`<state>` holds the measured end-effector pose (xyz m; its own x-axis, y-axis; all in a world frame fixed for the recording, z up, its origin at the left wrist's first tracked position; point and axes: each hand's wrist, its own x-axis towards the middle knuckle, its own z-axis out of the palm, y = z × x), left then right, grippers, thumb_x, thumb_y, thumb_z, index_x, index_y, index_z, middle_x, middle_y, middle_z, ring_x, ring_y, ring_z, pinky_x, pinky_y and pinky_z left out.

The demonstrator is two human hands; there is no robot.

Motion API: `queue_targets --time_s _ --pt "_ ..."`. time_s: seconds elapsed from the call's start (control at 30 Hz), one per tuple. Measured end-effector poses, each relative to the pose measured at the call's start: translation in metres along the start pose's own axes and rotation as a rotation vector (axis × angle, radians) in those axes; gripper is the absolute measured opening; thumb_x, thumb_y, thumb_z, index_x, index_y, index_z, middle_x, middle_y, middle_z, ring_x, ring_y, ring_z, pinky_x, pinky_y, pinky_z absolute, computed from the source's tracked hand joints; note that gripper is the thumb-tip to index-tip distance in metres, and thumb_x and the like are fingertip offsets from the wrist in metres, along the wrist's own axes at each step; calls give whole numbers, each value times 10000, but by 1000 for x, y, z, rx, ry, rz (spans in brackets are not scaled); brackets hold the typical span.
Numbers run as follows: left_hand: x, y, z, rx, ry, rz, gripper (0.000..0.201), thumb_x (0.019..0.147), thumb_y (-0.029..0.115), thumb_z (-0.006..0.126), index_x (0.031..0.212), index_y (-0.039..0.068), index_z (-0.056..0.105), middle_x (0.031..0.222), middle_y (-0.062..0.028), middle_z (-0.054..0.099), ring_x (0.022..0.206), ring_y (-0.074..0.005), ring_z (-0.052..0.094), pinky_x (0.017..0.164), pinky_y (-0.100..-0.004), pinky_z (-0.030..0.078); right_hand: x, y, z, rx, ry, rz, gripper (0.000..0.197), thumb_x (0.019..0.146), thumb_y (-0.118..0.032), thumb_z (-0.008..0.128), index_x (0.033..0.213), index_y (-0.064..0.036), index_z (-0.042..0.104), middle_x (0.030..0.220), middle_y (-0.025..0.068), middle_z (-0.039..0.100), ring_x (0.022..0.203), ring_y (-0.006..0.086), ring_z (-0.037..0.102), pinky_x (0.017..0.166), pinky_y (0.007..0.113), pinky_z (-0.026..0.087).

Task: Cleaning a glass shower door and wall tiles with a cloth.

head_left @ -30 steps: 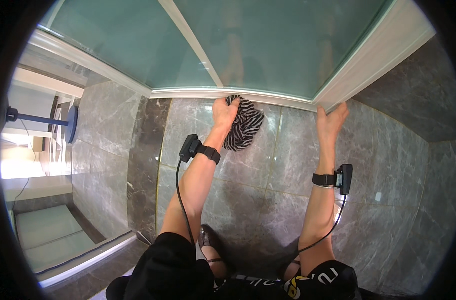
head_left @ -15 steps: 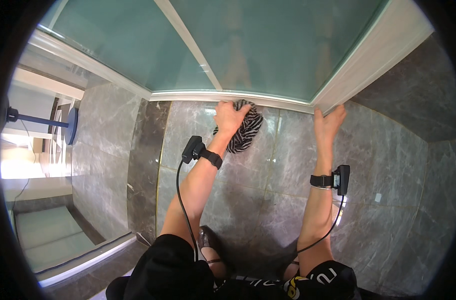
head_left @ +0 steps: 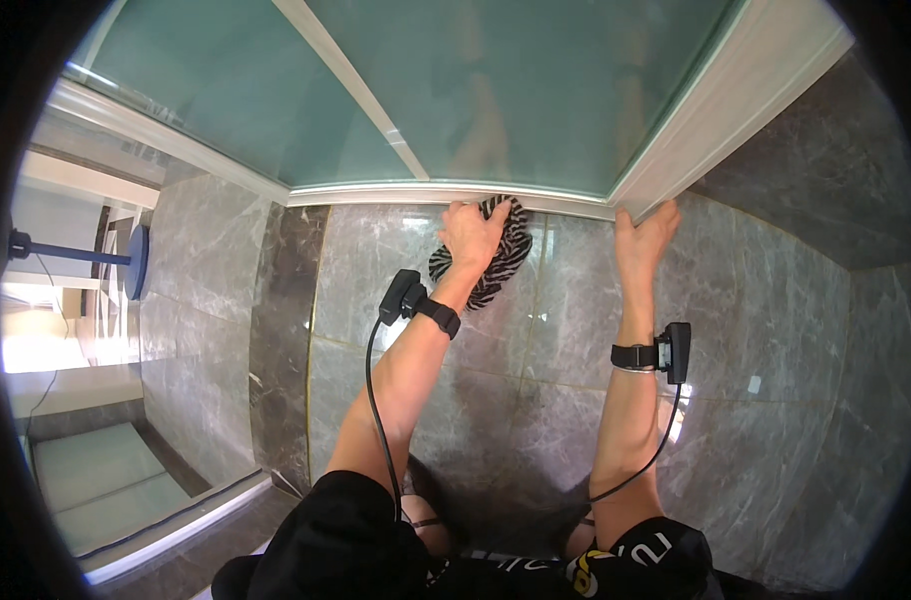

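Observation:
My left hand point(head_left: 473, 233) presses a black-and-white striped cloth point(head_left: 498, 262) against the grey marble floor, right at the white bottom rail point(head_left: 376, 193) of a frosted glass panel point(head_left: 496, 90). The cloth's far edge touches the rail. My right hand point(head_left: 644, 240) holds nothing; its fingers are spread and braced on the lower end of the white door frame point(head_left: 716, 120) where it meets the rail. Both wrists carry small black devices with cables running back to my body.
Grey marble floor tiles point(head_left: 536, 400) spread below the glass, and a darker marble strip point(head_left: 281, 330) runs down the left. A blue stand point(head_left: 126, 262) and a bright doorway lie at the far left. My knees in black shorts fill the lower edge.
My left hand has slid the striped cloth along the bottom rail, and it now sits tighter against the rail. My right hand has stayed on the frame corner.

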<state>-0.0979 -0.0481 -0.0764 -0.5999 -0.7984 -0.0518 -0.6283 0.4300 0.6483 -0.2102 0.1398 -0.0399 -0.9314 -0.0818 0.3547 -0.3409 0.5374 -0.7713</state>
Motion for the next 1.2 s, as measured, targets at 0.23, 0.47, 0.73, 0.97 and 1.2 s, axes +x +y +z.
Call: queue_targets --time_s 0.23,0.47,0.73,0.97,1.2 --pt "1 -4 5 57 27 -8 439 834 390 622 926 -37 674 1089 -188 552 1073 -354 484 905 -532 356 1 -4 3 6 -25 1 607 712 -31 637 1214 115 328 1151 297 396 1109 432 391 980 483 307" --pt "-4 1 7 60 59 38 431 842 388 604 934 -28 669 1081 -189 537 1079 -360 465 905 -544 347 -1 -10 -3 11 -17 12 623 734 -15 623 1256 121 311 1184 301 390 1145 429 375 990 477 305" --pt "-4 3 8 41 33 25 460 831 413 608 941 -29 672 1075 -180 543 1068 -361 473 898 -540 350 2 -1 -1 -7 -16 -4 658 732 -30 632 1275 124 293 1202 308 380 1153 433 374 996 478 305" --pt "-4 -7 13 26 92 39 457 837 411 607 913 -35 674 1068 -190 539 1062 -364 474 889 -535 353 0 -1 2 -28 -21 36 682 724 -66 675 1277 118 321 1209 299 395 1162 423 379 1006 447 310" --pt "-9 7 6 120 49 12 454 856 398 575 1020 -19 645 1101 -193 536 1084 -378 470 888 -538 367 0 -5 -3 -5 -42 57 668 730 -27 633 1281 121 284 1201 310 376 1154 444 369 998 491 297"
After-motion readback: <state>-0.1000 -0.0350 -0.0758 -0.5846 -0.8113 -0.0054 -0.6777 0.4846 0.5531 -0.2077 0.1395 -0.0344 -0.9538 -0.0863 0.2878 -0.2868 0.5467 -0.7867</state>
